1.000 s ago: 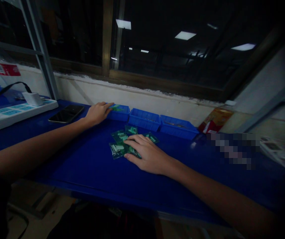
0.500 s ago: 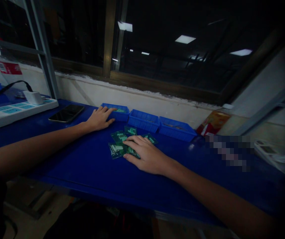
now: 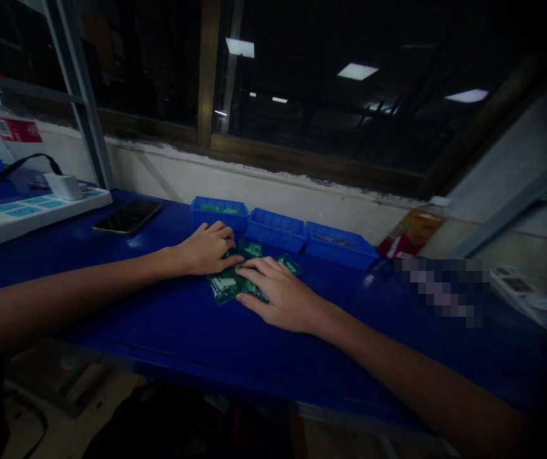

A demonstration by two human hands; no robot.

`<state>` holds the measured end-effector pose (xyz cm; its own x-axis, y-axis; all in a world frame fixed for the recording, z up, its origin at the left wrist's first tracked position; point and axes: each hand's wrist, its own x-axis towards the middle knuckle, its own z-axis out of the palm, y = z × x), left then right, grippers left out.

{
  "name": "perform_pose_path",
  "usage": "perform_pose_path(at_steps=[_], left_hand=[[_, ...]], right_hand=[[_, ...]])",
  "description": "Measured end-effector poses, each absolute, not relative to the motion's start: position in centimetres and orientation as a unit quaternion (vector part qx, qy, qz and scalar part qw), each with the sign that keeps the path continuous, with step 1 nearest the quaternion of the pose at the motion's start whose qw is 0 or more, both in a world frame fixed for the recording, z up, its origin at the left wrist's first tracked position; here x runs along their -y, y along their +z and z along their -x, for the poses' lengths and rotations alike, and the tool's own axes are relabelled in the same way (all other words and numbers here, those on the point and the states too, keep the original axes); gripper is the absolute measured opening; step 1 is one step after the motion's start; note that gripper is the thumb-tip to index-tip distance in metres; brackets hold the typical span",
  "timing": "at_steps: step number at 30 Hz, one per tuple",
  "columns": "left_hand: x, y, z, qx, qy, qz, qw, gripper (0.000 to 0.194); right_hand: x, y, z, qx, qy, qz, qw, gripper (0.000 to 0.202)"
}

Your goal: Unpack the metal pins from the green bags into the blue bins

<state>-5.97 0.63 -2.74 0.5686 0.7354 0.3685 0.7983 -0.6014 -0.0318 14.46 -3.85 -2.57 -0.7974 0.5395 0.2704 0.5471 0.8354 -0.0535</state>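
Note:
Several small, flat green packets with pale pieces inside (image 3: 224, 285) lie in a loose cluster on the blue table (image 3: 168, 319). My right hand (image 3: 280, 296) rests palm down over the right part of the cluster, its fingers apart and thumb stretched out. From the left, my left hand (image 3: 209, 250) reaches over the packets' left edge. Its fingers are bent but apart, and its thumb points toward my right fingertips. Both hands hide part of the packets. Just behind my left hand stands a blue bin (image 3: 218, 220) with green pieces in it.
Two more blue bins, the middle bin (image 3: 277, 231) and the right bin (image 3: 340, 245), line the wall. A phone (image 3: 127, 217) and a white power strip (image 3: 39, 213) lie at left near a bottle (image 3: 15, 131). An orange-red package (image 3: 412, 234) leans at right.
My left hand has moved from the left bin's edge down and right to the packets. My right hand has stayed over the cluster.

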Motion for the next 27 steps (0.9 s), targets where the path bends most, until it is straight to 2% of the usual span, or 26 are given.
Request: perform_pose_path(at_steps=[6,10,16,18,21,27], left_hand=[[-0.5,-1.7,7.0,0.500,-0.185,0.840,-0.101,0.027],[-0.8,-1.2,7.3,0.512,-0.227,0.801,-0.212,0.033],[0.2,-1.0,6.4,0.417,-0.263,0.788,-0.368,0.041],[0.8,-0.8,6.1,0.372,-0.232,0.818,-0.372,0.043],[1.3,-0.6,6.0,0.338,-0.211,0.859,-0.322,0.042],[0.9,-1.0,6.1,0.363,-0.193,0.875,-0.256,0.035]], right_hand=[[4.0,-2.4,-14.4,0.953,-0.017,0.279,0.114,0.041],[4.0,-2.3,-14.4,0.954,-0.017,0.280,0.109,0.042],[3.9,-2.5,-14.4,0.954,-0.019,0.277,0.117,0.041],[3.9,-2.5,-14.4,0.954,-0.023,0.276,0.117,0.040],[3.8,-2.6,-14.4,0.953,-0.029,0.277,0.118,0.038],[3.7,-2.8,-14.5,0.953,-0.025,0.276,0.122,0.040]])
